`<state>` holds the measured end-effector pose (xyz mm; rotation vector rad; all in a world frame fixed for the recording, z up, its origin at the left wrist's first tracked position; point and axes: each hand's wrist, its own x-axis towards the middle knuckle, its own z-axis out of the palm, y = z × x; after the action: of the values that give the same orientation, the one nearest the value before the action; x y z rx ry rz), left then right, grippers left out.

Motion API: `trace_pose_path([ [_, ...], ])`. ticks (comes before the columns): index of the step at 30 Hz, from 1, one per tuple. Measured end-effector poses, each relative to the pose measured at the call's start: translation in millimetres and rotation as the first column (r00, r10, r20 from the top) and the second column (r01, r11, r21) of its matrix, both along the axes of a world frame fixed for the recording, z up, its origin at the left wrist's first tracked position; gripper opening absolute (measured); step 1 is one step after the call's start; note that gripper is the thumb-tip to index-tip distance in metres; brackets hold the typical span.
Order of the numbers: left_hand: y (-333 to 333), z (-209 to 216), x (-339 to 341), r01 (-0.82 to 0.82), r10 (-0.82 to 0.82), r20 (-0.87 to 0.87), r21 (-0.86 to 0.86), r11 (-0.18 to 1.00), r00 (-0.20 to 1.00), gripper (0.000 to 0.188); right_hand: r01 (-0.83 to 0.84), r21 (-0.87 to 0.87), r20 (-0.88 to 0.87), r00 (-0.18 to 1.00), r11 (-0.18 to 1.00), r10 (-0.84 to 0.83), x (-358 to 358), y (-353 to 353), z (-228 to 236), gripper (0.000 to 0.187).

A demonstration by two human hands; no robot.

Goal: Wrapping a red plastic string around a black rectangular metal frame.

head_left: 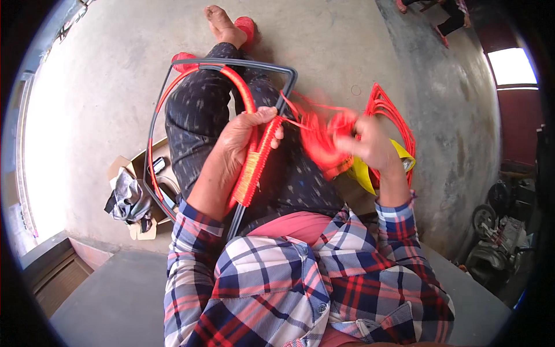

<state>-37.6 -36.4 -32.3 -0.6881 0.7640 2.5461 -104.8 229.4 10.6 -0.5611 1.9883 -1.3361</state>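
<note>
A dark metal frame (260, 66) with bent corners rests across my lap, and a curved red hoop (238, 81) lies within it. My left hand (240, 136) is closed round the hoop and the frame's bar, its thumb on top near the upper end of a tight red cord wrapping (254, 173). To the right, my right hand (373, 144) grips a loose bundle of red cord (321, 144); both are smeared by motion. A strand of cord stretches between that bundle and the wrapped bar beside my left thumb.
Beyond my right hand lie a large coil of red cord (393, 113) and a yellow wrapper (363, 172). An open cardboard box (151, 226) with a grey cloth (128, 196) stands at left. Machine parts (497, 248) sit far right; another person (450, 20) is at the top right.
</note>
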Motion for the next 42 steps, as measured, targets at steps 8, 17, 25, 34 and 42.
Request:
trace_pose_path([
  [8, 8.4, 10.2, -2.9, 0.020, -0.020, 0.046, -0.001, 1.000, 0.999, 0.015, 0.921, -0.209, 0.618, 0.386, 0.330, -0.685, 38.2, 126.1, -119.7, 0.023],
  [17, -3.9, 8.0, 2.4, -0.099, 0.098, 0.036, 0.012, 0.995, 0.995, 0.016, 0.858, -0.471, 0.763, 0.514, 0.206, -0.391, -9.5, 74.8, -108.3, 0.016],
  [25, -10.7, 5.8, -2.4, -0.054, 0.054, 0.012, 0.015, 0.998, 0.998, 0.017, 0.888, -0.446, 0.751, 0.302, -0.114, -0.587, 8.3, 220.6, -137.1, 0.022],
  [34, -4.8, 1.5, -2.4, -0.020, 0.017, 0.052, 0.045, 0.999, 0.998, 0.011, 0.511, -0.460, 0.433, 0.843, 0.726, -0.319, 13.2, -29.0, -77.9, 0.040],
  [42, -9.2, 7.6, -4.1, -0.035, 0.037, 0.048, -0.055, 0.998, 0.998, 0.028, 0.304, -0.399, 0.250, 0.944, 0.865, -0.217, 40.9, -13.7, -69.5, 0.025],
])
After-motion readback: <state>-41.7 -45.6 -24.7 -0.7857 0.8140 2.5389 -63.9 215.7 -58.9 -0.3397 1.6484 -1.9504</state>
